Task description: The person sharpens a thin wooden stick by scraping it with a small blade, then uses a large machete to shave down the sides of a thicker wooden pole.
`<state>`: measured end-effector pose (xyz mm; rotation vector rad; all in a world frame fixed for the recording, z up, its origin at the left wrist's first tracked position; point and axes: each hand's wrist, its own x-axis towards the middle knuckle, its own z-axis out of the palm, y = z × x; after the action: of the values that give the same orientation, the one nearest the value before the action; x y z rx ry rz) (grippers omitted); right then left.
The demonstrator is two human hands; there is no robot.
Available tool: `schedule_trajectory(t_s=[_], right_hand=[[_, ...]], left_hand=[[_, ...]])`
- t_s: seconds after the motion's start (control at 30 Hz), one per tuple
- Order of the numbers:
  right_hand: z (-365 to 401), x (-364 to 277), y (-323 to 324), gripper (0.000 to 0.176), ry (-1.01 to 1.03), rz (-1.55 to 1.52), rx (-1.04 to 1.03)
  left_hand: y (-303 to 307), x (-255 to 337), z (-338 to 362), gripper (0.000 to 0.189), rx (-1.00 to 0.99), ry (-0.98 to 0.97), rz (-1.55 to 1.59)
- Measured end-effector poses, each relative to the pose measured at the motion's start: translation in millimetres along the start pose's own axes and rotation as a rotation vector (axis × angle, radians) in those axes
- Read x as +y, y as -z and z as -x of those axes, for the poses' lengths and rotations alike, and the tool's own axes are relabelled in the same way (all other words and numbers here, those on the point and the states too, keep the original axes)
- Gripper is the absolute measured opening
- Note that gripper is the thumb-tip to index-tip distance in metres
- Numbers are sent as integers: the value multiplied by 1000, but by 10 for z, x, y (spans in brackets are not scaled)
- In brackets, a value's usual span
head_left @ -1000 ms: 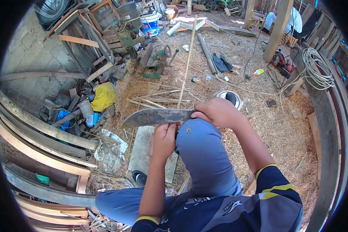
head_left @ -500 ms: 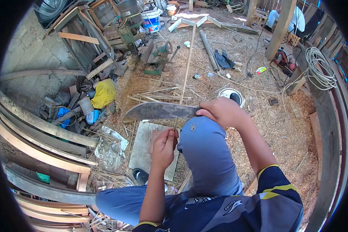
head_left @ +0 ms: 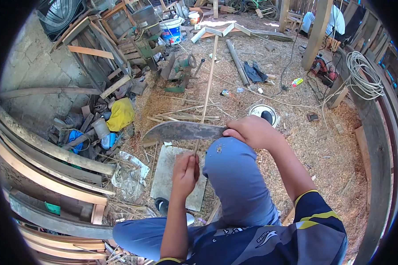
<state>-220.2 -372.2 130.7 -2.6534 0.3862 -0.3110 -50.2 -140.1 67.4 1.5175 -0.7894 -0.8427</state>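
Observation:
A wide, dark machete blade (head_left: 177, 131) lies across in front of my raised knee, its tip to the left. My right hand (head_left: 251, 131) is closed round its handle end, resting at the top of the knee. Under the blade passes a long, thin wooden strip (head_left: 209, 77), which reaches forward over the floor. My left hand (head_left: 185, 171) pinches the near end of this strip, just below the blade. Blade and strip cross close to the knee.
A pale board (head_left: 166, 176) lies on the floor below my left hand. Thin sticks (head_left: 188, 117) and shavings are scattered ahead. A round white lid (head_left: 263, 114) is by my right foot. A green metal machine (head_left: 181, 73) stands ahead. Another person (head_left: 334, 22) crouches far right.
The far end of the strip has shifted a little left. My left hand has moved slightly down and left with the near end. The blade has stayed nearly in place.

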Motion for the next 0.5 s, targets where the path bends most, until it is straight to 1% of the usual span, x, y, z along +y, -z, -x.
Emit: schedule_trajectory(t_s=[0.03,0.13,0.23,0.33,0.43,0.5], right_hand=[[-4,15,-16,48,9,-8,5],[-17,-18,0,48,-23,25,-11],[-15,-51,-7,47,6,0,3],[-24,-83,-18,48,-6,6,-8],[-29,-103,-22,48,-27,49,-23],[-25,-130,1,48,-13,36,-17]], left_hand=[[0,-5,59,26,-3,71,103],[-73,-42,23,23,83,-73,-126],[-72,102,-29,23,24,28,74],[-102,195,-148,24,-8,18,10],[-95,240,-296,28,-60,-66,3],[-115,297,-350,30,-30,-42,29]])
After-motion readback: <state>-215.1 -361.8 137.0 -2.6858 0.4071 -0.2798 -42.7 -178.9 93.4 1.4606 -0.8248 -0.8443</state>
